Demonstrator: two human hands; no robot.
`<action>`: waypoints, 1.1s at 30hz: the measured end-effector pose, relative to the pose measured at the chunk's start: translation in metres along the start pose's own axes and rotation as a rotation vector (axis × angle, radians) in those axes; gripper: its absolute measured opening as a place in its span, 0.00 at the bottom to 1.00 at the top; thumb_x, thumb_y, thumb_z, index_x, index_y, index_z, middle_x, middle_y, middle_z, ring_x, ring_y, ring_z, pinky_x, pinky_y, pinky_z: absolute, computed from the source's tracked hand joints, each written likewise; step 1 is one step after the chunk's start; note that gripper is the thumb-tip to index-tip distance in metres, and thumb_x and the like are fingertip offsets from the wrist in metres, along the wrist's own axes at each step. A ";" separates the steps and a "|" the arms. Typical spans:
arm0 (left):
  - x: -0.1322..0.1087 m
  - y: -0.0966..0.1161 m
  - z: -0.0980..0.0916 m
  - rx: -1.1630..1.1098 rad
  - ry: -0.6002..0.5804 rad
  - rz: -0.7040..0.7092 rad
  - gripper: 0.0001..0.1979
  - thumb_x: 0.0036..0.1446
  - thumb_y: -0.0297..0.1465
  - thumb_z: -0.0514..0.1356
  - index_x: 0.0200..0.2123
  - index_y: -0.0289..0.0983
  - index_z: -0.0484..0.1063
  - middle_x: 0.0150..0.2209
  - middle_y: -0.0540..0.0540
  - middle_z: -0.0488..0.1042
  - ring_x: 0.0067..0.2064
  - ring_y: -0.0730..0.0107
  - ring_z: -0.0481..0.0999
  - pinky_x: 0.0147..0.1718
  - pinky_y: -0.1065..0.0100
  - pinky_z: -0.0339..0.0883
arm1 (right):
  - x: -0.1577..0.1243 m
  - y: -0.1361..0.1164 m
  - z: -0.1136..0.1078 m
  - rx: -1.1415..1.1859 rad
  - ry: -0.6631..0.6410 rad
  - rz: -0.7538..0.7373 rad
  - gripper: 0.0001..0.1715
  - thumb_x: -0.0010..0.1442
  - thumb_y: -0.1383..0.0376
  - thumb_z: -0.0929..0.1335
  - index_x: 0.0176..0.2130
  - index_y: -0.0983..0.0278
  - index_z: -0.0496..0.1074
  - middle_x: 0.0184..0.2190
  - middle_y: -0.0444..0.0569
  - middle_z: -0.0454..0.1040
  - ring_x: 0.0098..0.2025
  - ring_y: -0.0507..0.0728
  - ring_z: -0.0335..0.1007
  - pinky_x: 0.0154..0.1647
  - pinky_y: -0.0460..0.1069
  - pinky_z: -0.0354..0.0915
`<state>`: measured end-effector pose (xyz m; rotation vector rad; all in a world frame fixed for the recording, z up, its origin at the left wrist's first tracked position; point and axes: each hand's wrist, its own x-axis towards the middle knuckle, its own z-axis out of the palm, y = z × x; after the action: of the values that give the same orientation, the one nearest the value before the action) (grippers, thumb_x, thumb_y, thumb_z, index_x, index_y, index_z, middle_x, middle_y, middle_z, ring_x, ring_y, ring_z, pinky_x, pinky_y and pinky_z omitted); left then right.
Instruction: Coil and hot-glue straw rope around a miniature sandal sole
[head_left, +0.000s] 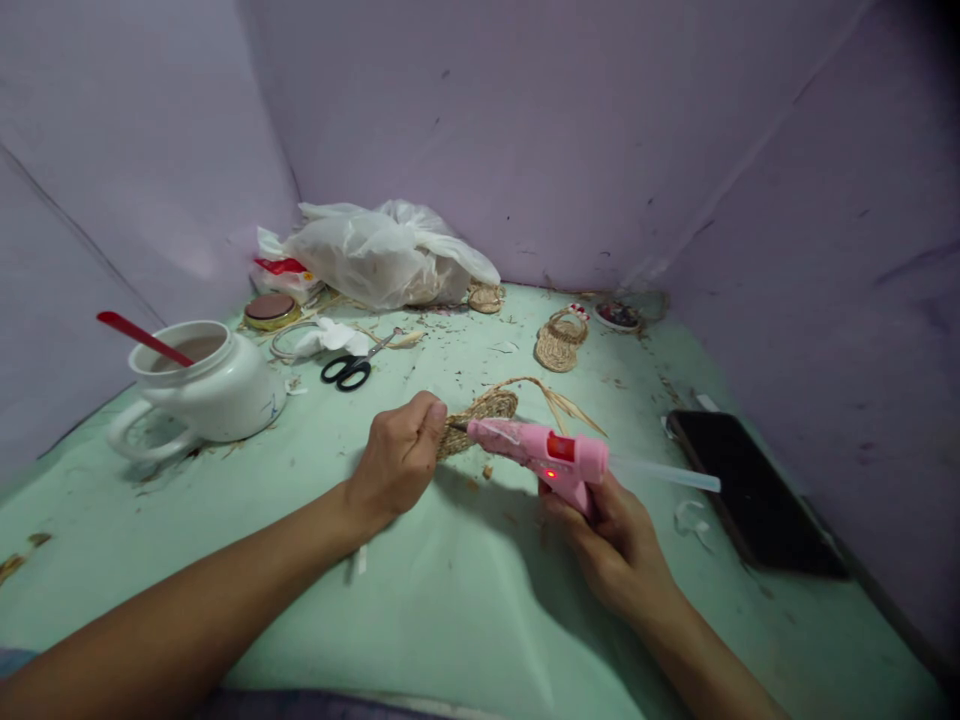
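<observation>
Pale purple walls (pixel 487 130) are enclosing the far, left and right edges of a desk (pixel 450 600) covered in green. Near its middle, the left hand (pixel 401 450) is closing in a fist, thumb on top, and pinching the near end of a woven piece (pixel 495 405). This piece is lying with its long axis slanting away from the fist, its rounded end pointing toward the far right corner; loose strands (pixel 566 405) are trailing from it to the right. The right hand (pixel 619 540) is wrapping around the handle of a pink glue gun (pixel 525 445), whose red light is glowing. The gun's nozzle is pointing left over the woven piece; whether it is touching, I cannot tell. A glue stick (pixel 667 474) is jutting from the gun's back toward a phone (pixel 750 490), which is slanting along the right edge and limiting room there. Green covering is showing between the forearms, down to the near edge. Farther out, scissors (pixel 356 370) are pointing toward the far right, a white pot (pixel 225 390) is standing near the left edge, a woven slipper (pixel 556 345) is lying toward the far right corner, and a plastic bag (pixel 382 255) is slumping along the far edge.
</observation>
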<state>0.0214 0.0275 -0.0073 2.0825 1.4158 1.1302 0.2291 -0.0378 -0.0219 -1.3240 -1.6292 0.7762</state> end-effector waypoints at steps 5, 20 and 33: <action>0.000 0.000 0.000 0.015 0.005 0.006 0.15 0.62 0.34 0.45 0.24 0.38 0.58 0.19 0.55 0.54 0.22 0.75 0.57 0.24 0.70 0.51 | 0.000 -0.001 0.001 -0.041 0.033 -0.022 0.04 0.55 0.65 0.63 0.28 0.62 0.64 0.19 0.39 0.59 0.21 0.50 0.53 0.21 0.45 0.53; 0.000 -0.001 0.000 0.000 -0.014 -0.008 0.15 0.62 0.35 0.44 0.24 0.38 0.58 0.20 0.54 0.56 0.23 0.74 0.58 0.25 0.70 0.52 | 0.001 -0.002 0.001 -0.046 0.028 -0.040 0.05 0.54 0.65 0.63 0.26 0.63 0.64 0.19 0.40 0.59 0.21 0.50 0.52 0.20 0.45 0.52; 0.000 -0.001 -0.002 0.001 -0.041 0.012 0.17 0.62 0.35 0.43 0.26 0.36 0.63 0.21 0.52 0.61 0.24 0.74 0.61 0.25 0.70 0.55 | 0.012 -0.008 -0.026 0.337 0.255 0.130 0.09 0.53 0.60 0.68 0.32 0.64 0.70 0.20 0.43 0.67 0.20 0.50 0.59 0.18 0.45 0.56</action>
<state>0.0194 0.0277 -0.0063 2.1053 1.3866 1.0856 0.2488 -0.0295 -0.0012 -1.2348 -1.1639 0.8772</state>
